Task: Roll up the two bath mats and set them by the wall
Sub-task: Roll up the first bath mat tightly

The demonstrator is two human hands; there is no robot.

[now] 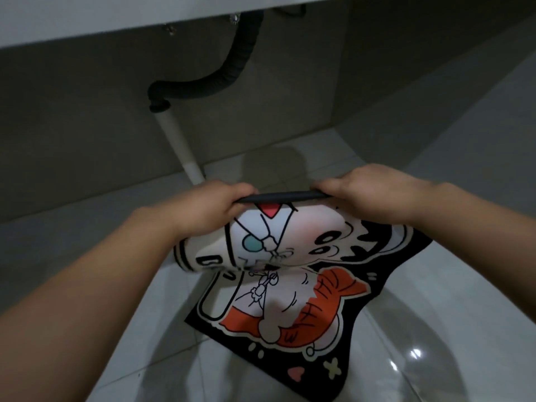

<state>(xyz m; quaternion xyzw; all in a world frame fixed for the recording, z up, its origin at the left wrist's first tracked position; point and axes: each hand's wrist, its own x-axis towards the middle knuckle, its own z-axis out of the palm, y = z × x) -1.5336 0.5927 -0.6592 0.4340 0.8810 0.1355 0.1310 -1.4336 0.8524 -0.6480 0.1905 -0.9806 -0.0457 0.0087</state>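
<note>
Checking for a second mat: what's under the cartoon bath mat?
Around the bath mat only glossy floor tile shows. Whatever lies beneath it is covered; no second mat is visible.

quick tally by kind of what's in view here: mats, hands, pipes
bath mat: 1, far edge lifted and curled over
hands: 2, left hand and right hand, both gripping the mat's far edge
pipes: 2, black hose and white pipe
total: 5

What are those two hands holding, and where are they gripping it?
Both the left hand and right hand grip the bath mat by its far edge, curled over toward the person.
</note>
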